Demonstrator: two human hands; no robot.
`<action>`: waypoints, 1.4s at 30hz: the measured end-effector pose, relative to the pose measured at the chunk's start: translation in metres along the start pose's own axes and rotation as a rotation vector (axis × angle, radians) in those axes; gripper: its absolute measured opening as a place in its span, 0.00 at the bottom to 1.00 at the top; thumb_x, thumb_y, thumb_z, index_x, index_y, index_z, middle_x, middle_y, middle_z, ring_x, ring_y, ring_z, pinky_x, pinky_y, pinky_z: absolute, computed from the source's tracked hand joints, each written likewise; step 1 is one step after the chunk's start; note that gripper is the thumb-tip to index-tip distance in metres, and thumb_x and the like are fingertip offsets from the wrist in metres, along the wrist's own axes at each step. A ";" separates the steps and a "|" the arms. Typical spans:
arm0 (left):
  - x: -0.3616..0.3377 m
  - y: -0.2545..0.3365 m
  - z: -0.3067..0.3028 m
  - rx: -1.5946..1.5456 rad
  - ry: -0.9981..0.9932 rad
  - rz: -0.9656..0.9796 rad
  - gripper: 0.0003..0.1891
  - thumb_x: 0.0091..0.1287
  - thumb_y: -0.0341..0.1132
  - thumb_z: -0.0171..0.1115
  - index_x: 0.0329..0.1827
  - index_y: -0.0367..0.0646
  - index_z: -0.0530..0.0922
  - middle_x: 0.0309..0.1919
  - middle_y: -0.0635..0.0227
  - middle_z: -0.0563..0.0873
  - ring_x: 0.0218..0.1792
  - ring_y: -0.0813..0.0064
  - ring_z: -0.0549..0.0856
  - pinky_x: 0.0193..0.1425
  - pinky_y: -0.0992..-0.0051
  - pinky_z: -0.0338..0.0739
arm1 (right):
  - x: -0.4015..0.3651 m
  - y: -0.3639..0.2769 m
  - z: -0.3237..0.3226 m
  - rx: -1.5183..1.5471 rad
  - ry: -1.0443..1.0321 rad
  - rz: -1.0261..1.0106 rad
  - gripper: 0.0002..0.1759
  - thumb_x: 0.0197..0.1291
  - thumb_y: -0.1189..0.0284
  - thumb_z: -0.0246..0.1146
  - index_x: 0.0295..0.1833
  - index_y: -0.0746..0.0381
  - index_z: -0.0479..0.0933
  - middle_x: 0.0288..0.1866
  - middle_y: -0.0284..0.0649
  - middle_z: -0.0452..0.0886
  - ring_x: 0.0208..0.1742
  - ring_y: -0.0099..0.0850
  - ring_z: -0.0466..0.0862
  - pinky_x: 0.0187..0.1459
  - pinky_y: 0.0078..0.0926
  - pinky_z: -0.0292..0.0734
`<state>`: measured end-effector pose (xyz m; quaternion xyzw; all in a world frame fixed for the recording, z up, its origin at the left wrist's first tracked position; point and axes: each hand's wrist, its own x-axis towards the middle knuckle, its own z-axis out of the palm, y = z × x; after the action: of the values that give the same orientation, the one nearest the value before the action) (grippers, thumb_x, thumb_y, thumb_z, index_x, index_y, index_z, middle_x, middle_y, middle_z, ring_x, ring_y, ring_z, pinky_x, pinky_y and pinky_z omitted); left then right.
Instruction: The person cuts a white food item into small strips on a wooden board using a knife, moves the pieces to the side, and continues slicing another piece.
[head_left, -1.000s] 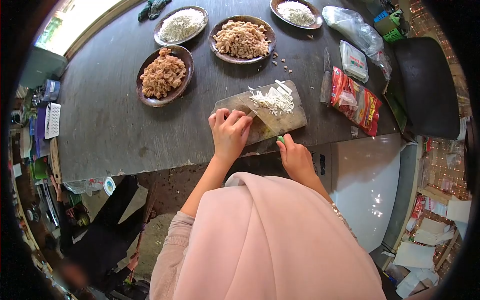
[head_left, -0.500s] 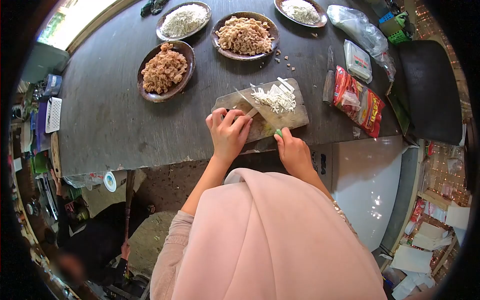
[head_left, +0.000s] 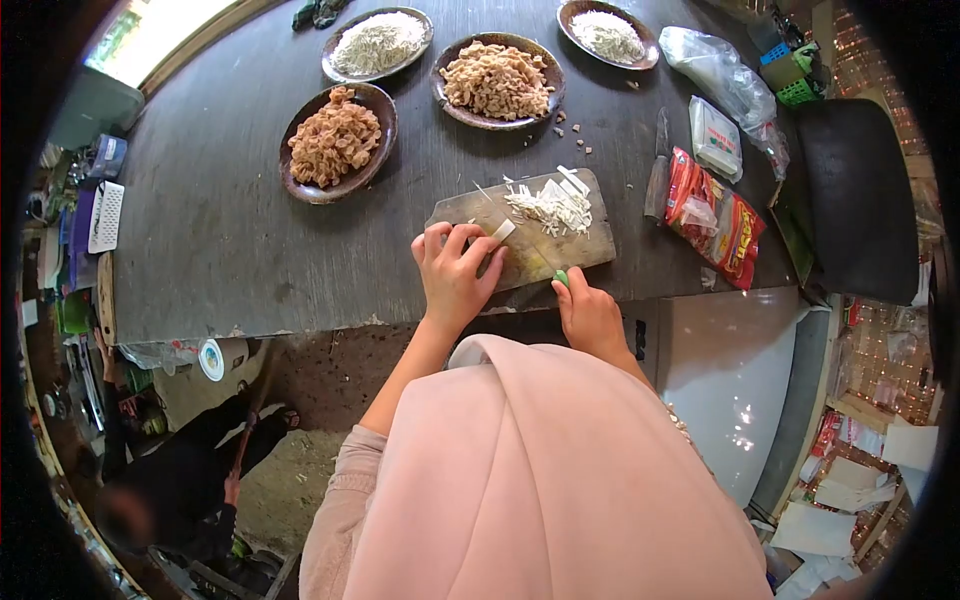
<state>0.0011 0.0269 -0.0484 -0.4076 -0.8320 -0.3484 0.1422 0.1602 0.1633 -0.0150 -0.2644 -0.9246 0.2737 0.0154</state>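
My left hand [head_left: 456, 262] holds a pale strip [head_left: 502, 231] down on the wooden cutting board [head_left: 590, 250], its fingers bent over it. Closed round the green handle of a knife [head_left: 562, 277] is my right hand [head_left: 592, 315]. The thin blade points up and left across the board, just right of the strip. White cut sticks [head_left: 556, 205] lie heaped on the board's upper right part. What lies beneath my left fingers is partly hidden.
Beyond the board stand plates of brown pieces [head_left: 333, 143], tan pieces [head_left: 497, 82] and white shreds [head_left: 380, 43]. Another knife [head_left: 657, 180], a red packet [head_left: 712, 215] and plastic bags [head_left: 735, 75] lie right. A person in dark clothes [head_left: 180, 480] is at lower left.
The knife blade has shifted and looks more edge-on beside the strip. The view has tilted slightly, so the table items sit lower. The other person has moved a little.
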 end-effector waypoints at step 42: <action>0.010 0.000 0.007 0.007 -0.079 -0.015 0.09 0.54 0.33 0.74 0.38 0.53 0.87 0.44 0.80 0.87 0.54 0.64 0.76 0.62 0.59 0.63 | 0.005 -0.005 0.013 -0.065 0.025 0.030 0.15 0.77 0.59 0.56 0.43 0.60 0.69 0.23 0.50 0.83 0.26 0.54 0.86 0.27 0.53 0.79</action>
<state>-0.0047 0.0380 -0.0483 -0.4144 -0.8411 -0.3302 0.1082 0.1513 0.1553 -0.0241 -0.2818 -0.9287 0.2405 0.0143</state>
